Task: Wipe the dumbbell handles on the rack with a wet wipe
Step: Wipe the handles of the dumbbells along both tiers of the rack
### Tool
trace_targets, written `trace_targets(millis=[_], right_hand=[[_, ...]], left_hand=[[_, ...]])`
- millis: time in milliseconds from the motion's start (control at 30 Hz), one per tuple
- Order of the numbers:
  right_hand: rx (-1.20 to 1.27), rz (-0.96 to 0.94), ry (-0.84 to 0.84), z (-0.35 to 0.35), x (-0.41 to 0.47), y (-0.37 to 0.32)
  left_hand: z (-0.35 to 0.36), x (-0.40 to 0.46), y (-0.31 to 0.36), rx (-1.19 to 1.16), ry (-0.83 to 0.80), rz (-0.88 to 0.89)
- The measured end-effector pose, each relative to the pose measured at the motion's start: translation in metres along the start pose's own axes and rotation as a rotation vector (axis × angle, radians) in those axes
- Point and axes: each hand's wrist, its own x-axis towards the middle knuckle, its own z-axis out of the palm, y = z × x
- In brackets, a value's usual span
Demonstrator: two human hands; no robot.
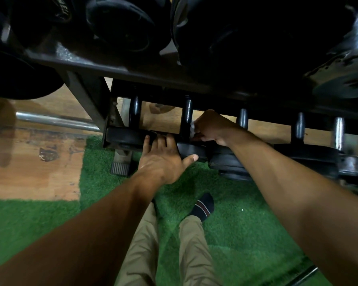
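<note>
The right hand (210, 129) is gripping a wet wipe (192, 127) against a dumbbell handle (186, 116) — the left hand (163, 156) is resting flat on the dumbbell head (192, 150) just below.

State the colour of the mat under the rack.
Green turf mat, seen best in the head view.

Only raised letters "WEI" read on a dumbbell head (58, 13).

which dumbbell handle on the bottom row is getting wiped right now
The second handle from the left: the right hand presses the white wipe against it. The other handles are untouched.
</note>
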Motion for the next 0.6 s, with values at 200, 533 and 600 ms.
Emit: trace_targets(millis=[200, 533, 600], right_hand=[[0.167, 0.049, 0.083, 0.012, 0.001, -0.007], [0.221, 0.152, -0.041, 0.011, 0.008, -0.005], [0.347, 0.16, -0.06, 0.013, 0.007, -0.002]], left_hand=[[0.0, 0.0, -0.001, -0.014, 0.002, 0.0], [0.0, 0.001, -0.002, -0.001, -0.006, 0.006], [0.0, 0.001, -0.002, -0.001, -0.008, 0.003]])
